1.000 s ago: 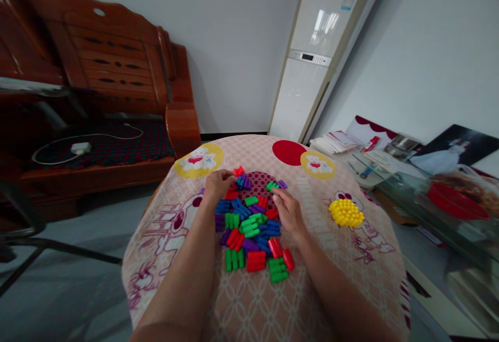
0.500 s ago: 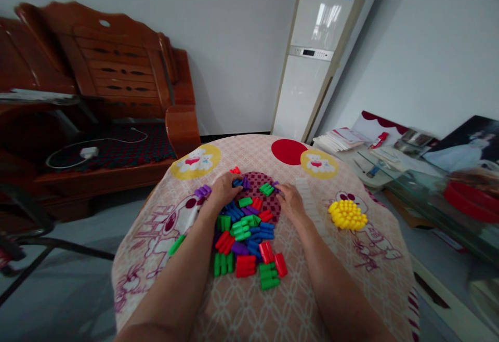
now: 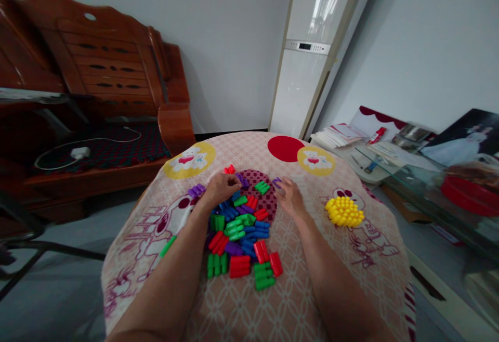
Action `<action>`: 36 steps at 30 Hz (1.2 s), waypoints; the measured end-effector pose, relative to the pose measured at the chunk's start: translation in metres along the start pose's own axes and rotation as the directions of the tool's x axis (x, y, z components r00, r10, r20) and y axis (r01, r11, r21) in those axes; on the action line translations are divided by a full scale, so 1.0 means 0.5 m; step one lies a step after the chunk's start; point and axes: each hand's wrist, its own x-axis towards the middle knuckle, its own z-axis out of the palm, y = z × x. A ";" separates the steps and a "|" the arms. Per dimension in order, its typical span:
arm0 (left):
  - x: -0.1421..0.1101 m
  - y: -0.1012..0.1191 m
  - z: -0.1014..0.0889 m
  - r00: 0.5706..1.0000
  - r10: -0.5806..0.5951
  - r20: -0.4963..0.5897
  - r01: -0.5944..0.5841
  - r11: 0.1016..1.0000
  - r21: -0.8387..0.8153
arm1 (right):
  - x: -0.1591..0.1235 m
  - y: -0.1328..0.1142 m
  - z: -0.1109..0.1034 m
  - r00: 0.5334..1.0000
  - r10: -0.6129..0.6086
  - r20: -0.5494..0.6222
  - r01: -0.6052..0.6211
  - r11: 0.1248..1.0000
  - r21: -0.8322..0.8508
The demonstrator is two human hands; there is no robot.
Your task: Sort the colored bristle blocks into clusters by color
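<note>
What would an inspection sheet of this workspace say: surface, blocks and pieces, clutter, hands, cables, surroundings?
Surface: round table under a pinkish-beige patterned cloth.
Blocks and pieces: ridged red, green, blue and purple plastic-looking blocks, loosely spread, mostly between the forearms; knobbly yellow pieces grouped at the right.
Clutter: stacked white papers and a round red bowl, beyond the table's right side.
Hands: left hand beside a purple block; right hand at another purple block; grip unclear for both.
Cables: white cord with white adapter, on the reddish-brown wooden bench.
Surroundings: tall glossy white appliance, pale walls.
</note>
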 end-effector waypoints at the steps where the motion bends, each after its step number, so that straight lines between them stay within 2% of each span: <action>1: 0.000 -0.002 -0.003 1.000 -0.008 -0.014 0.009 0.999 0.032 | -0.001 0.001 0.002 0.999 -0.030 0.030 0.030 1.000 -0.005; 4: -0.003 -0.009 -0.025 0.995 -0.060 -0.076 0.070 0.989 0.128 | -0.002 0.002 0.003 0.995 -0.054 0.083 0.056 0.998 -0.021; 7: -0.007 -0.015 -0.051 0.988 -0.108 -0.114 0.130 0.970 0.207 | -0.001 0.001 0.000 0.997 -0.028 0.068 0.031 0.999 -0.043; 10: -0.007 -0.015 -0.057 0.989 -0.077 -0.123 0.105 0.967 0.234 | 0.001 -0.003 -0.005 0.998 -0.013 0.059 0.014 1.000 -0.024; 14: 0.001 -0.011 -0.031 0.991 0.013 -0.130 0.023 0.961 0.274 | 0.000 -0.010 -0.007 0.999 -0.008 0.038 0.007 1.000 0.016; 19: 0.008 -0.018 0.021 0.990 0.137 0.011 -0.127 0.876 0.465 | -0.004 -0.010 -0.007 0.999 -0.023 0.045 0.022 1.000 0.010; 23: 0.010 -0.029 0.033 0.995 0.096 -0.008 -0.080 0.867 0.491 | -0.005 -0.009 -0.006 0.999 -0.023 0.041 0.023 1.000 0.004; 25: 0.012 -0.027 0.025 0.995 0.083 -0.048 -0.055 0.903 0.426 | -0.007 -0.013 -0.007 0.999 -0.004 0.033 0.004 1.000 0.010; 28: 0.012 -0.003 0.007 0.988 0.112 -0.110 -0.081 0.963 0.255 | -0.011 -0.025 -0.010 0.999 0.041 -0.004 -0.040 0.997 0.067; 31: 0.008 0.041 0.001 0.989 0.127 -0.077 -0.127 0.992 -0.005 | -0.014 -0.047 -0.015 0.997 0.080 -0.024 -0.071 0.964 0.255; 33: 0.004 0.068 0.010 0.993 0.119 -0.003 -0.116 0.965 -0.235 | -0.015 -0.064 -0.017 0.996 0.087 0.010 -0.083 0.895 0.439; 36: -0.003 0.095 0.035 0.987 0.106 0.122 -0.020 0.830 -0.558 | -0.014 -0.083 -0.019 0.994 0.080 0.076 -0.110 0.741 0.663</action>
